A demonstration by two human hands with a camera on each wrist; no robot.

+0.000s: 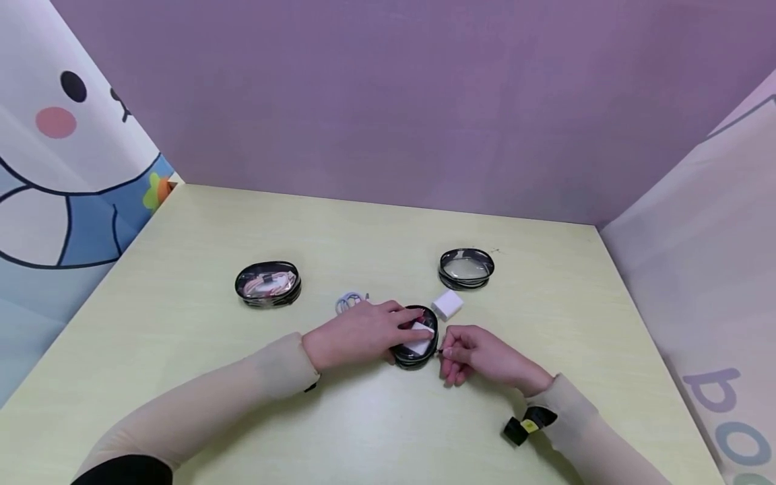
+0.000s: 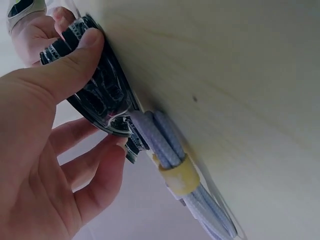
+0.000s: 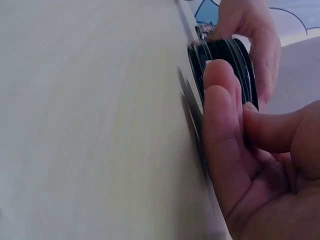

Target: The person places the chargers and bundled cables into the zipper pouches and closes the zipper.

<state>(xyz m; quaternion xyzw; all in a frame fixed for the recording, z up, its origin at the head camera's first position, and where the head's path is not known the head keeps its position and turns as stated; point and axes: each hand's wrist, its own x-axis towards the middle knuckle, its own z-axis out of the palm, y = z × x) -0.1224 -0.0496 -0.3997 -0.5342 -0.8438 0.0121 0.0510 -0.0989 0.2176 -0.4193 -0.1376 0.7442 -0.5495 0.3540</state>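
Note:
A small oval black-rimmed zip case [image 1: 415,364] with a clear top lies on the table, a white block showing inside it. From the left, my left hand [image 1: 366,330] holds the case, its fingers over the top. In the left wrist view the thumb presses one side of the case [image 2: 107,85] while the other fingers curl below. My right hand [image 1: 479,353] is at the case's right edge, thumb and fingertips pinching a small dark zipper pull, mostly hidden. A grey-lilac cable [image 1: 349,302] lies behind my left hand, bundled with a yellow tie [image 2: 180,177].
A white charger block [image 1: 447,305] sits just behind the case. Farther back on the right stands another clear-topped oval case [image 1: 467,269]. To the left is a similar case [image 1: 268,284] with a pinkish cable inside. A purple wall [image 1: 388,101] borders the table's back edge.

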